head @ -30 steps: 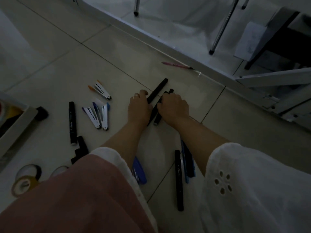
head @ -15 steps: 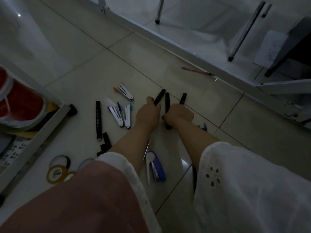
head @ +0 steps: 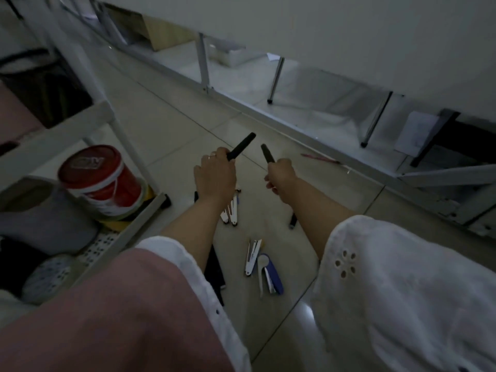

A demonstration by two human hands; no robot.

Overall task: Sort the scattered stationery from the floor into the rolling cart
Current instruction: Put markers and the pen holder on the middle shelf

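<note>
The left hand (head: 214,175) was closed in a fist round a matte black marker (head: 241,146), and the right hand (head: 280,174) gripped a second black marker (head: 267,153). Both markers pointed away, above the floor. Left of the hands, the rolling cart (head: 128,232) held a red-lidded tub (head: 99,181) with a blurred, unreadable emblem. A blue stapler (head: 269,273) lay nearer than the hands.
</note>
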